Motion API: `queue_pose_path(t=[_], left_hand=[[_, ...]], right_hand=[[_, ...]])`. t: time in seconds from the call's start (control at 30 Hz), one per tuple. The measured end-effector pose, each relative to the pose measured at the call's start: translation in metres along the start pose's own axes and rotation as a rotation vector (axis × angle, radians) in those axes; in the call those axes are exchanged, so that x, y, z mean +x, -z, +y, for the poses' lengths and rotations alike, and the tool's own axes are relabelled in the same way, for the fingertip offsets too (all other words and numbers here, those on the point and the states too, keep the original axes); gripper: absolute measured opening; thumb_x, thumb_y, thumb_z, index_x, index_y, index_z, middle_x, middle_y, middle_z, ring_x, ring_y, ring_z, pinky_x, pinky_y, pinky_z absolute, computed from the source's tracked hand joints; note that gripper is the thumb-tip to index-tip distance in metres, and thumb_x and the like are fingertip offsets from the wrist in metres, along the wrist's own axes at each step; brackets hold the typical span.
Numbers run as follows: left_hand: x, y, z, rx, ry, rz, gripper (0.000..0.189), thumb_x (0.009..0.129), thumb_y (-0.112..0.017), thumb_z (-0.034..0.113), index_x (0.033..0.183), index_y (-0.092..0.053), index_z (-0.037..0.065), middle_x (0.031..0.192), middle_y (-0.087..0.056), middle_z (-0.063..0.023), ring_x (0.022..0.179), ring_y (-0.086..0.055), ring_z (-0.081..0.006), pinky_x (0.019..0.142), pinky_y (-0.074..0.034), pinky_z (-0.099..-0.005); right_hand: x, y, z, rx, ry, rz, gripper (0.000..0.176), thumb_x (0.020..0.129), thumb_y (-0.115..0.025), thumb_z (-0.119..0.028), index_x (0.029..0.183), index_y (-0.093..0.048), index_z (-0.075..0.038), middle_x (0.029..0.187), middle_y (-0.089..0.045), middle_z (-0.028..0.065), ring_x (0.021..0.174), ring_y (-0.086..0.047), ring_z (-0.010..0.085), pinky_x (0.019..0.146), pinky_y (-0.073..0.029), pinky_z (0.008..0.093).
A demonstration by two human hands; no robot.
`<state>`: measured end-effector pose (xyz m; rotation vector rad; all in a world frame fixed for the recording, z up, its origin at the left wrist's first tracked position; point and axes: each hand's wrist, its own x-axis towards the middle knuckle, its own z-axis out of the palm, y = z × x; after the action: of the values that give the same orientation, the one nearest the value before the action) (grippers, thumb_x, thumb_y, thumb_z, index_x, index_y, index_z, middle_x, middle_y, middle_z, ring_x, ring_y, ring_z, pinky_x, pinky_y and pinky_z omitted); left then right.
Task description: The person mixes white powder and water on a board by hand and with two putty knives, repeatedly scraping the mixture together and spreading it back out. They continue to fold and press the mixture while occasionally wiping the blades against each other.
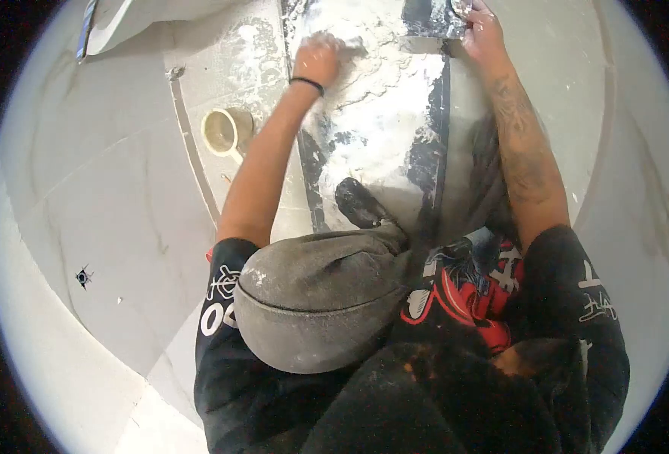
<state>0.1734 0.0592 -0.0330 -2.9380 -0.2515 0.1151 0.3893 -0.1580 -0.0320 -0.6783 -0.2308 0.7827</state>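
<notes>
My left hand (319, 62) is closed at the left side of a dark board (439, 113) smeared with wet white paste (383, 72). A small grey tool (355, 48) sticks out to the right of its fingers, its kind blurred. On the board's far right side, my right hand (485, 34) has its fingers curled round something coated in white; I cannot tell what it is. A flat grey strip (423, 46) lies across the paste, left of that hand. Thick paste covers the board's far half, and dark patches show through nearer me.
A cream mug-like pot (227, 132) with a handle stands left of my left forearm. Marbled tiles (107, 197) cover the floor on the left. A white curved sheet (126, 23) is at the top left. My grey-trousered knee (311, 303) is at the board's near end.
</notes>
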Motion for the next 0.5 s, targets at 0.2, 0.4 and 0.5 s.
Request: queue_pose_path(t=[0.2, 0.4, 0.5], left_hand=[[-0.013, 0.053, -0.009, -0.176, 0.069, 0.003, 0.027, 0.071, -0.056, 0.006, 0.093, -0.066, 0.018, 0.091, -0.062, -0.0046, 0.092, -0.057, -0.0243, 0.078, -0.048, -0.0378], [0.026, 0.096, -0.015, -0.011, 0.063, 0.015, 0.031, 0.072, -0.056, 0.007, 0.099, -0.066, 0.018, 0.094, -0.062, -0.0084, 0.091, -0.058, -0.0284, 0.08, -0.048, -0.039], [0.051, 0.075, -0.007, -0.049, -0.183, 0.176, 0.031, 0.073, -0.054, 0.008, 0.102, -0.064, 0.012, 0.101, -0.061, -0.0127, 0.097, -0.057, -0.0282, 0.084, -0.046, -0.0386]], right_hand=[[-0.002, -0.002, -0.002, 0.038, -0.038, 0.048, 0.044, 0.074, -0.041, 0.004, 0.117, -0.049, 0.005, 0.102, -0.061, 0.0126, 0.09, -0.062, 0.0212, 0.082, -0.052, 0.034], [0.001, 0.004, -0.004, 0.043, -0.029, 0.125, 0.044, 0.073, -0.04, 0.005, 0.117, -0.049, 0.006, 0.102, -0.061, 0.0132, 0.09, -0.062, 0.0214, 0.082, -0.051, 0.0347], [0.004, 0.013, -0.002, 0.134, -0.01, 0.074, 0.047, 0.072, -0.038, 0.007, 0.118, -0.049, 0.006, 0.103, -0.061, 0.0141, 0.09, -0.062, 0.0218, 0.082, -0.052, 0.0345]])
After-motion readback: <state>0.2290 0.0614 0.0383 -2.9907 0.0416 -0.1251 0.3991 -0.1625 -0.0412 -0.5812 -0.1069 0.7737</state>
